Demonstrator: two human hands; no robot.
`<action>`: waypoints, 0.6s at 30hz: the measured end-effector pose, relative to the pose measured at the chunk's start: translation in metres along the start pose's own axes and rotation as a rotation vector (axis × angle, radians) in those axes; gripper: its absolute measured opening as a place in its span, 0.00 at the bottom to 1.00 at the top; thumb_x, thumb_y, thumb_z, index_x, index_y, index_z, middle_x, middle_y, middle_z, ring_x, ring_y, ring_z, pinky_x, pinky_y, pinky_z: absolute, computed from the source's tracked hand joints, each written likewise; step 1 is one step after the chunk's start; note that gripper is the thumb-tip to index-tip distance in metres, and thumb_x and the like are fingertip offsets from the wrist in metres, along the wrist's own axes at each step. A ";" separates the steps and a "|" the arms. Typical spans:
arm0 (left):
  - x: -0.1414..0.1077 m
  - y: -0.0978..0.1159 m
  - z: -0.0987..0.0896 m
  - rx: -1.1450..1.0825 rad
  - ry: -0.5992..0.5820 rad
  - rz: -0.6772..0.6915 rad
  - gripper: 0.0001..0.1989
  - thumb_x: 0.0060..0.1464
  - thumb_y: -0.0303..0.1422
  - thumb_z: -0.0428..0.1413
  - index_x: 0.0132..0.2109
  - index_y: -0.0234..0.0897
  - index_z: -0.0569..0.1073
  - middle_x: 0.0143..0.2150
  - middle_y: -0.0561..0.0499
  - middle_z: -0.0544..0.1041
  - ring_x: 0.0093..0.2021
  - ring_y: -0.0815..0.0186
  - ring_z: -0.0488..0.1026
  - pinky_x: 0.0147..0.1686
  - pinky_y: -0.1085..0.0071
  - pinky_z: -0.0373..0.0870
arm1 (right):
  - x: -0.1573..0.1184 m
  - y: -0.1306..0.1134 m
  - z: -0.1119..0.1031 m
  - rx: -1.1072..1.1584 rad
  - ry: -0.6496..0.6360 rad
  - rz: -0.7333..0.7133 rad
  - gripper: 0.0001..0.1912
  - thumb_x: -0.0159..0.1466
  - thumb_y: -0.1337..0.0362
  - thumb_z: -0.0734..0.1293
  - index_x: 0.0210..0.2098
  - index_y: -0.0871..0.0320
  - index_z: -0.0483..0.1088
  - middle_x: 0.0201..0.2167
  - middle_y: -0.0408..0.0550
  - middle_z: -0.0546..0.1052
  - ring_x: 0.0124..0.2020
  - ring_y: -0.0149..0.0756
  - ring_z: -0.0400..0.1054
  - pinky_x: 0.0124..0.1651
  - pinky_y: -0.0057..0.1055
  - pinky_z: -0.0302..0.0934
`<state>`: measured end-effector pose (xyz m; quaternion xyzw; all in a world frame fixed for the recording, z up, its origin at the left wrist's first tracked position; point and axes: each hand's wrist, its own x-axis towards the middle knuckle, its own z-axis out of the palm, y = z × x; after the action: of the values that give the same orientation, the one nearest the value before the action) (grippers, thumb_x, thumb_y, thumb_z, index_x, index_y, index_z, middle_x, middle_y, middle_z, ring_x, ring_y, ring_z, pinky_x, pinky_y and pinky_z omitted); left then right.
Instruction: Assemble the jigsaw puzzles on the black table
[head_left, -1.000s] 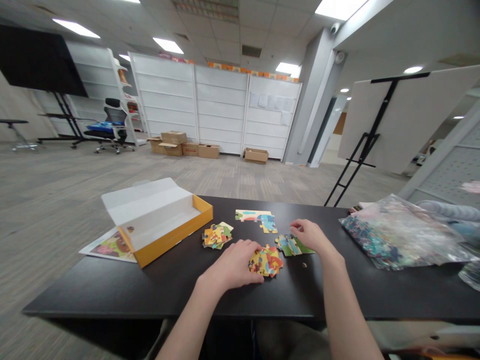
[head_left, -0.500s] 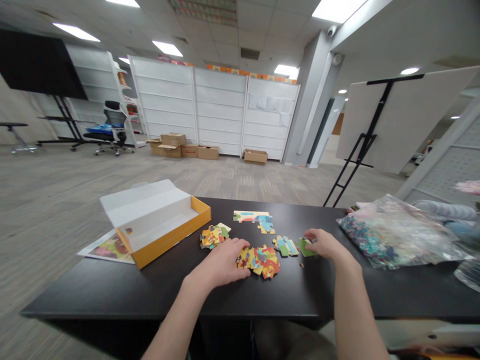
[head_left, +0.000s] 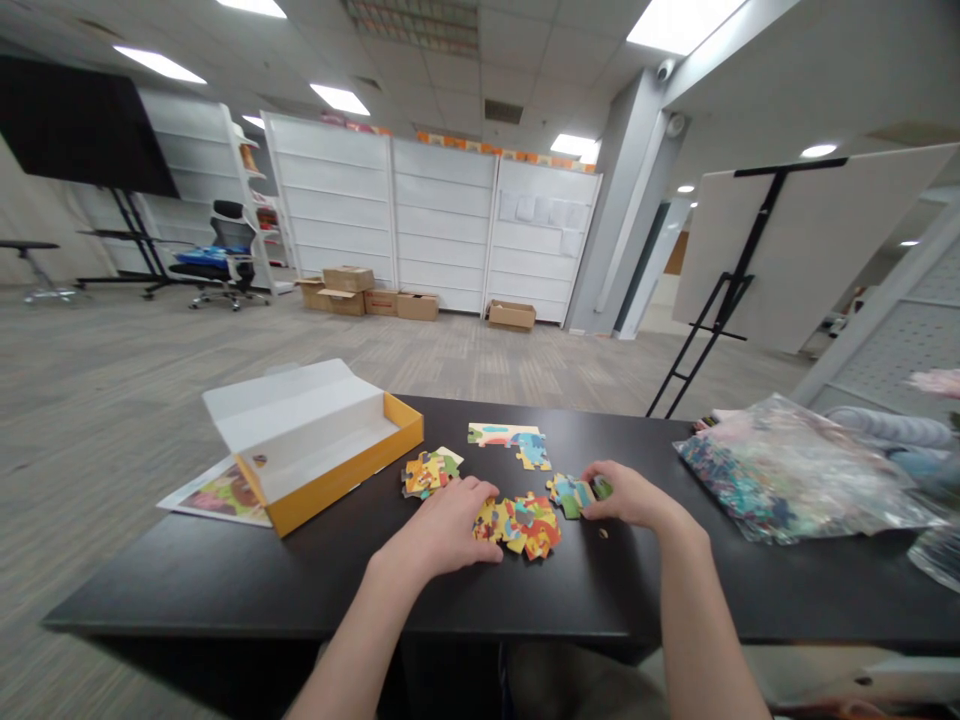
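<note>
Right hand: this hand had swung back left in the last half second, from the far side of the green piece to the blue-green group; thumb and fingers stood part-way apart around the pieces, firm grip or not could not tell.
Green piece: partly hidden inside the curve of the right hand, against or just beside the group; a half second earlier it lay apart.
Blue-green group: on the tabletop, right of the middle pile; pieces sat closer together than before, so judged as gathering work.
Left hand: barely moved since the previous view; this hand rested at the middle pile's left edge, thumb and fingers spread apart around pieces.
Middle pile: red and yellow pieces, overlapping, looser than a second earlier.
Left pile: mostly yellow and green, beyond the left hand, unchanged.
Joined strip: far side of tabletop, unchanged.
Yellow box: lid up, white inside showing; no pieces seen in it, floor partly hidden; overlapped a printed sheet.
Plastic bag: clear, far right; full of small teal and pink bits, kind unclear.
</note>
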<state>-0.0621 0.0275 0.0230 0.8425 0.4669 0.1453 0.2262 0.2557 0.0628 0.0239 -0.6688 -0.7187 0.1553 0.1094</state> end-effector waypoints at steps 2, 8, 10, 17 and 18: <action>0.000 -0.001 0.001 -0.013 0.013 -0.004 0.35 0.45 0.47 0.65 0.59 0.37 0.72 0.58 0.40 0.74 0.58 0.48 0.70 0.59 0.56 0.65 | -0.002 0.000 -0.002 0.035 0.009 0.009 0.15 0.47 0.64 0.75 0.35 0.57 0.76 0.36 0.49 0.79 0.39 0.43 0.72 0.40 0.32 0.63; 0.002 0.004 0.001 -0.052 0.139 0.003 0.24 0.60 0.49 0.53 0.54 0.36 0.74 0.53 0.41 0.77 0.54 0.52 0.74 0.54 0.59 0.68 | -0.013 -0.013 -0.012 0.493 -0.128 -0.188 0.11 0.59 0.56 0.70 0.32 0.58 0.69 0.25 0.43 0.75 0.29 0.34 0.69 0.32 0.28 0.62; 0.004 0.009 0.000 -0.105 0.206 0.021 0.20 0.63 0.46 0.51 0.51 0.38 0.75 0.50 0.43 0.79 0.51 0.54 0.75 0.51 0.61 0.70 | -0.015 -0.022 -0.016 0.556 -0.106 -0.263 0.14 0.61 0.53 0.69 0.36 0.58 0.71 0.29 0.44 0.76 0.30 0.34 0.70 0.34 0.28 0.63; 0.012 0.028 0.007 -0.529 0.282 0.075 0.14 0.63 0.40 0.52 0.49 0.39 0.74 0.42 0.48 0.81 0.44 0.62 0.78 0.43 0.68 0.74 | -0.012 -0.059 -0.014 0.623 0.011 -0.370 0.19 0.64 0.49 0.69 0.44 0.58 0.75 0.35 0.48 0.78 0.34 0.35 0.71 0.37 0.31 0.65; 0.014 0.029 0.009 -0.582 0.273 0.079 0.14 0.62 0.39 0.53 0.50 0.38 0.74 0.41 0.48 0.81 0.43 0.62 0.79 0.42 0.69 0.74 | -0.011 -0.064 -0.011 0.642 -0.010 -0.369 0.20 0.63 0.49 0.69 0.44 0.58 0.75 0.33 0.47 0.78 0.32 0.34 0.70 0.35 0.30 0.65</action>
<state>-0.0299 0.0239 0.0304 0.7325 0.3987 0.3932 0.3870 0.2010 0.0486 0.0585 -0.4589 -0.7423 0.3540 0.3362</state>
